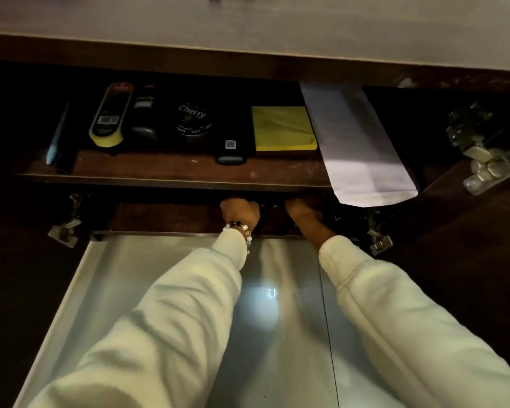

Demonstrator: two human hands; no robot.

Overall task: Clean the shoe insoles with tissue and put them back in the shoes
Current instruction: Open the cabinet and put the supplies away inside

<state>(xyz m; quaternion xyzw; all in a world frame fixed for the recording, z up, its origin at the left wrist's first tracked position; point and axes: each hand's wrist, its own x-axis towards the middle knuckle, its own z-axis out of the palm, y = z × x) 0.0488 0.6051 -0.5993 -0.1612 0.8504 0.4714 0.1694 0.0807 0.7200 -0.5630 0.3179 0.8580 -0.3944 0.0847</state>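
Head view. We are reaching both arms, in cream sleeves, into an open dark wooden cabinet (189, 172). The left hand (239, 212), with a pearl-and-bead bracelet (242, 228) at the wrist, and the right hand (302, 212) are both going under the upper shelf, onto the dark lower level. The fingers are hidden by the shelf edge, so we cannot tell whether either hand is grasping anything. No shoes or insoles are showing; we are judging that they are sitting in the dark space where the hands are reaching.

On the upper shelf we are seeing a round black polish tin (195, 120), an oval yellow-edged shoe sponge (111, 114), a folded yellow cloth (283, 128) and, at the right, a white paper bag (362, 148) overhanging the shelf edge.

Risks: we are working blind in poor light, so a shoe may be gripped badly and dropped. Raising the right arm may catch the overhanging bag and pull it down.
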